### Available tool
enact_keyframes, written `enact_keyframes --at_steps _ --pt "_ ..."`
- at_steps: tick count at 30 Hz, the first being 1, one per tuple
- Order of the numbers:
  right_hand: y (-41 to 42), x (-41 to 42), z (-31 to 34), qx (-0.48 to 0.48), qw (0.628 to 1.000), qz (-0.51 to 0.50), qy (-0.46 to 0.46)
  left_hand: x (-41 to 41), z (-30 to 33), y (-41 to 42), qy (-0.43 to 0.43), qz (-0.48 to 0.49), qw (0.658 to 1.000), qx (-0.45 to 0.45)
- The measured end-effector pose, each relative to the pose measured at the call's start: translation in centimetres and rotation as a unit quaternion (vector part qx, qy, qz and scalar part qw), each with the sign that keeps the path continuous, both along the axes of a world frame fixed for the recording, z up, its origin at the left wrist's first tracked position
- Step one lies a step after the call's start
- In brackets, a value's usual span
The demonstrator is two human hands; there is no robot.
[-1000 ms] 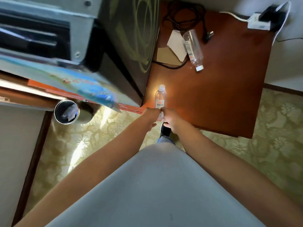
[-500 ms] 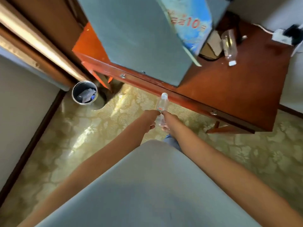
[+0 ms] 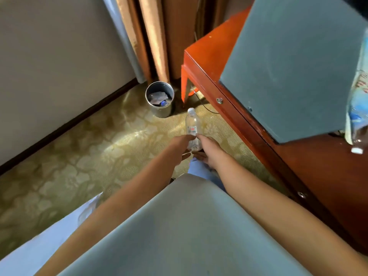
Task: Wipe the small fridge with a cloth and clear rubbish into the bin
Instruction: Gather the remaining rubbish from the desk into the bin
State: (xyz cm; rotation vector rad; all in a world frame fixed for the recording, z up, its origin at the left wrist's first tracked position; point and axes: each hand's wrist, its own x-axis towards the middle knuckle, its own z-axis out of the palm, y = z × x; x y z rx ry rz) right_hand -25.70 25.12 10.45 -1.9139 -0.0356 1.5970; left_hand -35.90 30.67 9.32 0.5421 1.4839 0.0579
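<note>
Since half a second ago our view has swung left: bin now near centre, at 11 o'clock of our hands, bottle carried closer to it. Carpet floor (image 3: 83, 156) patterned gold, wall at 9 o'clock. Small fridge (image 3: 294, 62) sits on the red wooden surface (image 3: 207, 56) at 2 o'clock. Curtains (image 3: 151, 36) at 12. Metal bin (image 3: 160, 101) on the floor beside the surface leg, rubbish inside. Clear bottle (image 3: 192, 126) with white cap held upright over the carpet, near the bin. Our left hand (image 3: 182, 143) and right hand (image 3: 209, 149) both grip its lower half. Second bottle (image 3: 359, 142) lies on the surface at 3 o'clock.
</note>
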Motion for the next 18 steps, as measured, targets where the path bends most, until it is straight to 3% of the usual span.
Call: enact_keyframes --at_steps 8,18 --pt "9.9 -0.8 -1.5 -0.026 0.995 0.066 0.066 -1.9 -0.5 7.8 0.011 0.063 0.998 -0.027" --pt "26.3 2.7 0.0 -0.007 0.988 0.124 0.087 1.8 0.9 22.2 0.049 0.109 0.992 0.043"
